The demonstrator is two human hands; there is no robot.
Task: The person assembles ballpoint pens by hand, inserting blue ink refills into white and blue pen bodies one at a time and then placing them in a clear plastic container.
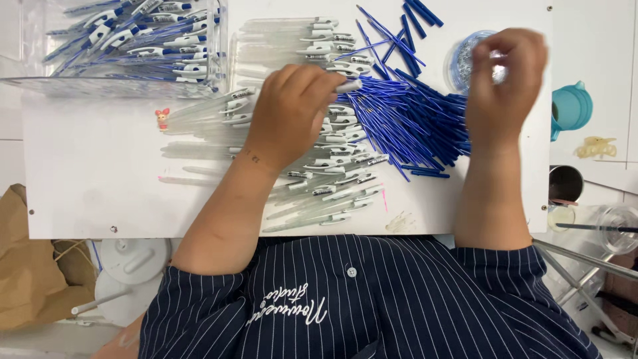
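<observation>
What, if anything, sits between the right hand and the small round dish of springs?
Nothing visible. The right hand hovers directly over the small round clear dish of metal springs, fingers pinched above it. The blue ink refills lie to its left, clear of the path.

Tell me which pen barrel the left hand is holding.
The clear plastic pen barrel sticking out of the left hand, raised above the pile; the other barrels lie loose on the white board.
</observation>
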